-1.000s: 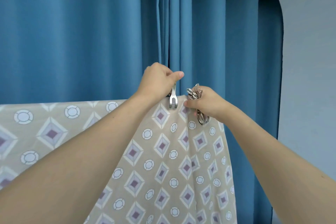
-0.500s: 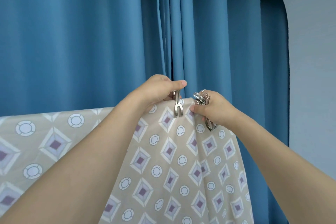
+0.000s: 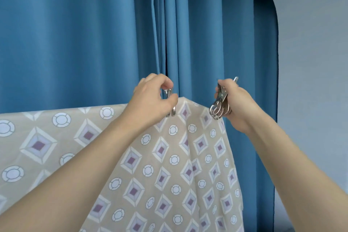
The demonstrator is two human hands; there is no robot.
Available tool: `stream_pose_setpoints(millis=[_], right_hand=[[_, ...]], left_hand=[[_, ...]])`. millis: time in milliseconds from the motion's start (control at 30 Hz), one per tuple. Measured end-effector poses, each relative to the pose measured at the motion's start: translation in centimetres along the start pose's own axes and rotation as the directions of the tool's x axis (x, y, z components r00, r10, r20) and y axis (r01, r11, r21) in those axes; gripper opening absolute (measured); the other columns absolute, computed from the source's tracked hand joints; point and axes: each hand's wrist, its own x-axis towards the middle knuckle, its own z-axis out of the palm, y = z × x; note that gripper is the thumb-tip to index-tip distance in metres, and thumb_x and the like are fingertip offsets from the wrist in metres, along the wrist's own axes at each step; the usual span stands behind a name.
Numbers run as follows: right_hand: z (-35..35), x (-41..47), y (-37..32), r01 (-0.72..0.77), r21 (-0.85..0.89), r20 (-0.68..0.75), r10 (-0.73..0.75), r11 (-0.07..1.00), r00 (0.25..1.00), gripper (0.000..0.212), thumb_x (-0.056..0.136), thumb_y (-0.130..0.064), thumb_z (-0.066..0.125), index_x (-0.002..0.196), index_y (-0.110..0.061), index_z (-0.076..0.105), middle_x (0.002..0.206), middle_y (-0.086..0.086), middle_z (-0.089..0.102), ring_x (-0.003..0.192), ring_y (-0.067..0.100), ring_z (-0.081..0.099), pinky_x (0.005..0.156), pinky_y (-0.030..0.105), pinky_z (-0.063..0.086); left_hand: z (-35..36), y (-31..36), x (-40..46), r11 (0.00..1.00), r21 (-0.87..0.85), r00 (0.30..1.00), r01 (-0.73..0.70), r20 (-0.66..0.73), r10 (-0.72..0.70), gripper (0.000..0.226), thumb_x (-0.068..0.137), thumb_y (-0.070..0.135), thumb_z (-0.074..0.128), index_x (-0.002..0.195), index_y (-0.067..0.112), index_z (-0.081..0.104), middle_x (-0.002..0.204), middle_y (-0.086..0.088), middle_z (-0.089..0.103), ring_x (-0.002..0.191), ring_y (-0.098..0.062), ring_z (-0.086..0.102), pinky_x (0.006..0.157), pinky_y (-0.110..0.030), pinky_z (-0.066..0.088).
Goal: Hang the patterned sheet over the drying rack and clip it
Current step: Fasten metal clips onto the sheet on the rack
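Metal clip [image 3: 170, 102] pinched between the thumb and curled fingers of the left hand [image 3: 152, 102], astride the top edge of the sheet [image 3: 150, 165] near its right corner. Right hand [image 3: 234, 107], beside that corner and apart from the left, with fingers curled round a bunch of spare clips [image 3: 219, 106]. Sheet, beige with diamonds and circles, draped over a hidden support before a blue curtain [image 3: 75, 34]; grey wall [image 3: 312, 62] at right.
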Motion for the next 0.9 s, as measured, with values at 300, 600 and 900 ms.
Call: stream_pose_setpoints(millis=[300, 600, 900], right_hand=[[4.0, -2.6, -1.1, 0.057, -0.035, 0.182, -0.050, 0.998, 0.982, 0.034, 0.093, -0.048, 0.054, 0.110, -0.019, 0.057, 0.085, -0.011, 0.056, 0.079, 0.011, 0.057, 0.071, 0.028, 0.042], [7.0, -4.8, -1.9, 0.123, 0.043, 0.379, -0.130, 0.991, 0.916, 0.035, 0.091, -0.046, 0.058, 0.097, -0.011, 0.058, 0.055, 0.000, 0.044, 0.049, 0.017, 0.036, 0.047, 0.027, 0.032], [9.1, -5.7, -1.7, 0.227, 0.118, 0.565, -0.253, 0.967, 0.785, 0.038, 0.081, -0.042, 0.065, 0.105, -0.013, 0.065, 0.067, -0.002, 0.028, 0.061, 0.020, 0.019, 0.052, 0.029, 0.021]], left_hand=[[-0.6, 3.2, -3.2, 0.972, -0.147, 0.934, 0.181, 0.336, -0.123, 0.043, 0.070, 0.058, 0.077, 0.077, 0.016, 0.070, 0.071, 0.001, 0.070, 0.064, -0.014, 0.063, 0.063, -0.028, 0.048], [-5.5, 1.0, -4.2, 0.968, -0.155, 0.948, 0.200, 0.279, -0.151, 0.024, 0.077, 0.037, 0.069, 0.076, 0.013, 0.068, 0.060, 0.005, 0.054, 0.054, -0.010, 0.047, 0.055, -0.024, 0.038], [-10.9, -0.8, -5.2, 0.937, -0.204, 0.912, 0.283, 0.358, -0.197, 0.021, 0.084, 0.038, 0.067, 0.078, 0.019, 0.068, 0.064, 0.009, 0.064, 0.059, -0.011, 0.062, 0.061, -0.025, 0.042]])
